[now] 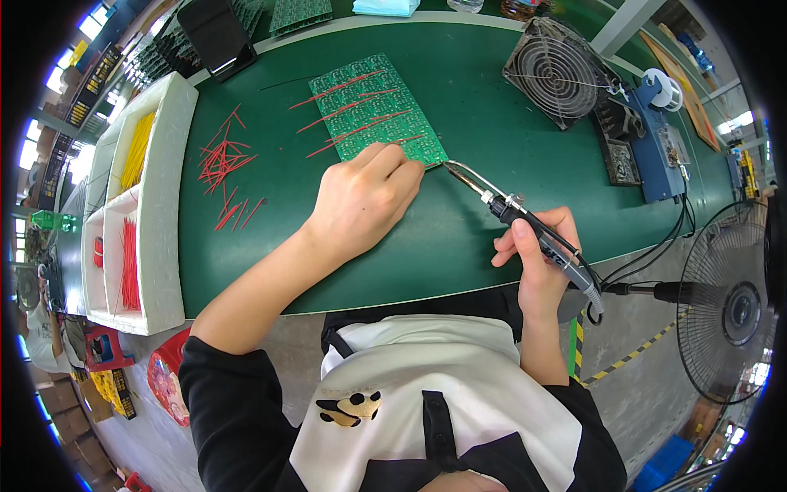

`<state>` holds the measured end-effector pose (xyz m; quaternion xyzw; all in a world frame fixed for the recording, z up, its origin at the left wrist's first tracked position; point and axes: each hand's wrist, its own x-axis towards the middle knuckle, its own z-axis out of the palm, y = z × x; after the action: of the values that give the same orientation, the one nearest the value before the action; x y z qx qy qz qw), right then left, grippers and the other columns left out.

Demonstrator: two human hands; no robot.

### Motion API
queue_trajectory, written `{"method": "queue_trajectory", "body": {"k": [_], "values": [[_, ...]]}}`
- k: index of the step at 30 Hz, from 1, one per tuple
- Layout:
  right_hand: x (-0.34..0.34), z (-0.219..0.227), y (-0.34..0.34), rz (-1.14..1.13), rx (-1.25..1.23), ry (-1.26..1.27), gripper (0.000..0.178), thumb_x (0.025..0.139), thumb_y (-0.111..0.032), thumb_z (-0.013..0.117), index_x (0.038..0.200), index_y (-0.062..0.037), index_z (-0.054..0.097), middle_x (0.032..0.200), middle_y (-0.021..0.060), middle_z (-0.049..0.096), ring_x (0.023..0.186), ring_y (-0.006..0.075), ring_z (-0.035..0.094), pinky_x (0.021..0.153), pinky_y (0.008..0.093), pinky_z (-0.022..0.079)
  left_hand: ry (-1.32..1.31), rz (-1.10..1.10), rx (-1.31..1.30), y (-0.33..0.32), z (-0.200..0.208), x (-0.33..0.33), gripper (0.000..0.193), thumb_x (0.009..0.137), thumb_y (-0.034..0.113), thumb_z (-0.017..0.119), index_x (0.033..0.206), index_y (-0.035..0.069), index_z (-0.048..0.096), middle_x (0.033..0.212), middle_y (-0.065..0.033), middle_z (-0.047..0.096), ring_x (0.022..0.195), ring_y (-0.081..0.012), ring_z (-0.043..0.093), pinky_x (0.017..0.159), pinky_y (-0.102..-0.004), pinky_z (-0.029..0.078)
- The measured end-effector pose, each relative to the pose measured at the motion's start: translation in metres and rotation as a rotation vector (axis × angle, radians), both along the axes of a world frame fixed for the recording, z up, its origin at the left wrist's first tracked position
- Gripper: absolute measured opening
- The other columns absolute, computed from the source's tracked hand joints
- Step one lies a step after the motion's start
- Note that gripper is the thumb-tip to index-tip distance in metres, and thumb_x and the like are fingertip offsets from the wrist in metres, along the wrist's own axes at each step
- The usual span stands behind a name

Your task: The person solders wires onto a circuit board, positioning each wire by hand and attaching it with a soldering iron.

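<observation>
A green circuit board (390, 103) lies tilted on the bench, with several red wires (336, 88) lying across it and sticking out past its left edge. My left hand (365, 197) rests at the board's near edge, fingers curled and closed; whatever they pinch is hidden beneath them. My right hand (543, 254) grips a soldering iron (502, 205) with a thin metal feed tube along it. Its tip meets the board's near right corner, just right of my left fingers. To the left, loose red wires (223, 164) lie in a heap on the bench.
A white foam box (168, 205) with yellow and red wires in its compartments stands at the left. A black phone-like device (215, 37) is at the back left. At the right are a square fan (556, 72), a blue soldering unit (656, 148) with cables, and a round fan (730, 303).
</observation>
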<state>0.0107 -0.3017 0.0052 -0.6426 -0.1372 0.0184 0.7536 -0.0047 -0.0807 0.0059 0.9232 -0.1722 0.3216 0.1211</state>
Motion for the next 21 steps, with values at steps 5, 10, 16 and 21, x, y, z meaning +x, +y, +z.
{"method": "queue_trajectory", "body": {"k": [5,10,16,21], "values": [[0.007,0.006,0.004,-0.021,-0.065,-0.003,0.02,0.085,-0.012,0.062,0.084,-0.0008,0.046,0.062,0.0113,0.059,0.046,0.0142,0.056,0.053,0.0253,0.049,0.004,0.008,-0.002,0.0,0.001,-0.001,0.009,0.069,0.004,0.069,0.077,0.006,0.064,0.067,-0.002,0.051,0.06,-0.0165,0.055,0.047,-0.0287,0.045],[0.023,0.012,0.014,0.003,-0.018,-0.019,0.018,0.086,-0.012,0.06,0.084,-0.0021,0.046,0.066,0.0105,0.059,0.05,0.0136,0.056,0.058,0.0282,0.051,0.008,0.011,0.007,0.001,0.002,-0.001,0.009,0.07,0.004,0.068,0.078,0.007,0.064,0.068,-0.0017,0.052,0.06,-0.0162,0.055,0.047,-0.0284,0.045],[0.023,0.001,0.021,0.046,0.028,0.057,0.019,0.085,-0.011,0.063,0.087,-0.0013,0.046,0.069,0.0118,0.061,0.053,0.0137,0.059,0.051,0.0239,0.047,0.005,0.049,0.014,0.006,0.005,-0.003,0.009,0.071,0.006,0.069,0.08,0.007,0.064,0.074,-0.0001,0.055,0.063,-0.0149,0.056,0.047,-0.0271,0.045],[0.022,0.003,0.025,0.037,0.008,0.06,0.02,0.085,-0.012,0.063,0.088,-0.0003,0.047,0.069,0.0119,0.062,0.055,0.014,0.06,0.053,0.0243,0.048,0.033,0.073,0.022,0.007,0.003,-0.004,0.01,0.072,0.006,0.069,0.081,0.006,0.064,0.075,0.0003,0.055,0.063,-0.0139,0.056,0.047,-0.0266,0.045]]}}
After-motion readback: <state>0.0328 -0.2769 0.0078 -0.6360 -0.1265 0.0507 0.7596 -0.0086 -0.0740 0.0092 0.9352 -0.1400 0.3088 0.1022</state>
